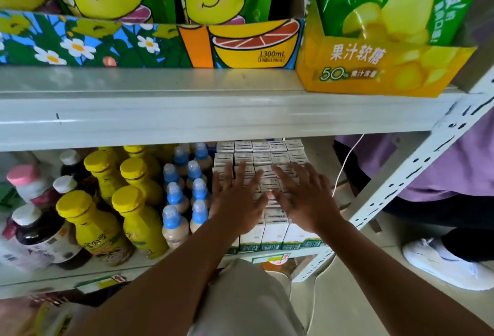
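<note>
The small white drink cartons (pixel 260 156) stand packed in tight rows at the right end of the lower shelf (pixel 80 279), with green bands along their bases at the front. Your left hand (pixel 238 196) and right hand (pixel 302 199) lie side by side, palms down, over the tops of the middle rows. Each grip is apart, with straight, spread fingers (pixel 227 172) closed round nothing. The blur hides how firmly the palms bear on the cartons.

Just left of the cartons stand the blue-capped bottles (pixel 175 194) of pale drink, two abreast. Next come the yellow bottles (pixel 133 218), then the dark bottles with white caps (pixel 34 231) and a pink-capped bottle (pixel 25 177) at the far left.

On the upper shelf (pixel 160 111) sits a flowered display box (pixel 149 46) marked 1300mL, holding packs with smiling yellow faces. Beside it, a yellow tray (pixel 374 68) of juice gummies juts past the shelf edge, with a green pouch (pixel 387 1) standing in it.

To the right, beyond the perforated upright (pixel 417 164), a second person crouches — purple top (pixel 459 164), white shoe (pixel 441 260). A white cable (pixel 344 164) hangs near the cartons.
</note>
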Demonstrator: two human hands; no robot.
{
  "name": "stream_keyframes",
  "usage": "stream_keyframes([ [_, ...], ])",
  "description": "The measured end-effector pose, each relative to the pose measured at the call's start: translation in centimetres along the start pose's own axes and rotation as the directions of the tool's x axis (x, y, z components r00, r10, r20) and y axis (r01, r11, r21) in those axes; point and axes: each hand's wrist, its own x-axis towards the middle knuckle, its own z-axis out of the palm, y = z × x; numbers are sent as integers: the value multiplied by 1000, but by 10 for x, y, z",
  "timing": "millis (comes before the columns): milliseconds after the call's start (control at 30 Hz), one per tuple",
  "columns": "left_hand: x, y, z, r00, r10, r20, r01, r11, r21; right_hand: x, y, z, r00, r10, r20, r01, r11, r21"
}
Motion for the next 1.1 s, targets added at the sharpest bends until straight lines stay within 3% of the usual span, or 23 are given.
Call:
stream_keyframes([
  [367,1,-2,0,1000,16,13,-16,1000,4,7,-2,-11,995,39,94,-49,994,99],
  [533,16,-5,-6,986,63,-153,-65,998,-10,39,-8,-27,999,8,48,-14,992,124],
  [733,40,-12,-14,999,41,9,-42,998,52,52,-3,-17,981,-42,190,32,998,53],
  [867,36,-12,-11,998,33,61,-35,999,33,43,-5,-9,983,-36,179,25,998,65],
  [1100,31,-7,-18,995,28,92,-31,999,30,46,-9,-10,993,-51,107,58,997,-59],
])
